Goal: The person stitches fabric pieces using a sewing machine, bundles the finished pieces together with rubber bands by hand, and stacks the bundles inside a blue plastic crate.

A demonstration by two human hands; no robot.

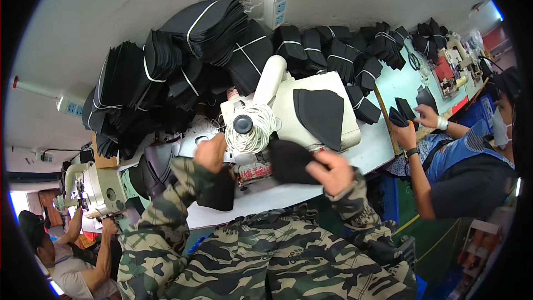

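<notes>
My right hand grips the edge of a curved black fabric piece, blurred by motion, in front of the sewing machine. My left hand is raised beside the machine's left side; its fingers are smeared and partly turned away. Below that hand, another black fabric piece lies at the table's front edge. The cream sewing machine carries a coil of white cord around a black knob. On its flat cream top rests a dark, fan-shaped piece.
Tied stacks of black pieces crowd the table's back against the wall. A power strip hangs above. At right, a co-worker handles black pieces beside another machine; at left, another person works at a machine.
</notes>
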